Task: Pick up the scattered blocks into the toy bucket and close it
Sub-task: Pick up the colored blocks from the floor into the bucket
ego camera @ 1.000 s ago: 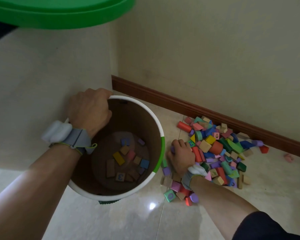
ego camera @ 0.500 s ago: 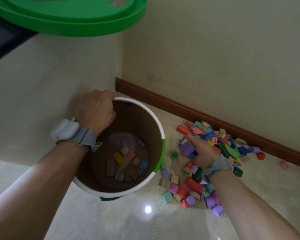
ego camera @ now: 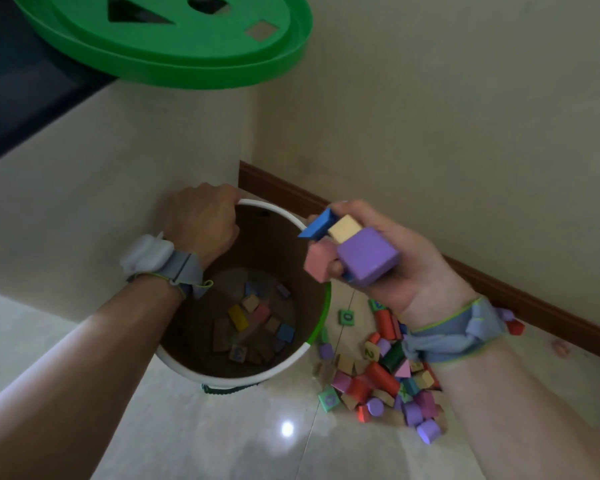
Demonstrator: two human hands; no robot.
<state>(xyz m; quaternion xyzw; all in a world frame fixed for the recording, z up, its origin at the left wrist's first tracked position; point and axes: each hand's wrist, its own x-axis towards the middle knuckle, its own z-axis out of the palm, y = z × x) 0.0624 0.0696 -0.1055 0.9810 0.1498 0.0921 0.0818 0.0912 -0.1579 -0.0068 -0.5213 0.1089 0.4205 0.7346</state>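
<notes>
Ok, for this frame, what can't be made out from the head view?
- Left hand: its fingers curl over the bucket rim, hidden behind the hand.
- Blocks in the right hand: any beyond the purple block and its neighbours are covered by fingers.
- Floor pile: partly behind the right wrist.
- Green lid: cut off by the top edge.

Cream walls (ego camera: 465,98), brown skirting (ego camera: 499,285), glossy, perhaps tiled floor (ego camera: 222,438)
</notes>
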